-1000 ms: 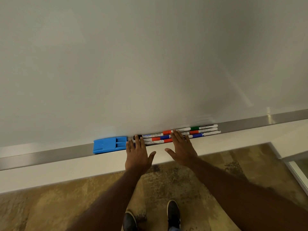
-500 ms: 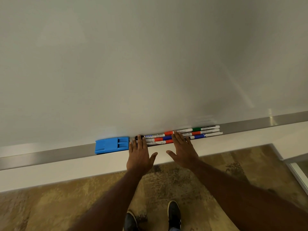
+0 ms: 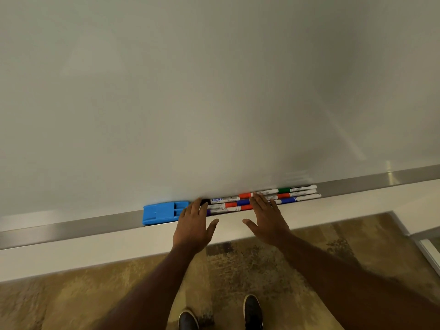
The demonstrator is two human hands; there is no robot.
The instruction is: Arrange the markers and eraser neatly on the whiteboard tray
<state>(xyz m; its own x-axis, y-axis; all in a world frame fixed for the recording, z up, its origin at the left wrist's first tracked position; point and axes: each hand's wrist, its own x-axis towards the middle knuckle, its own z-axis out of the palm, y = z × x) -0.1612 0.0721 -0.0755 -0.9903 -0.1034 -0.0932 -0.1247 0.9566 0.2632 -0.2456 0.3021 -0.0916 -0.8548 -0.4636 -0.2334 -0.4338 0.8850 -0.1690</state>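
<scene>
Left grip (image 3: pixel 192 225) and right grip (image 3: pixel 266 220) spread flat, fingertips on markers (image 3: pixel 297 195); eraser (image 3: pixel 162 213) at their 9 o'clock.

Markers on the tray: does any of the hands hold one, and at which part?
Nothing is held. Both hands lie flat with straight fingers: the left hand touches the left ends of the markers, the right hand rests on their middle.
</scene>
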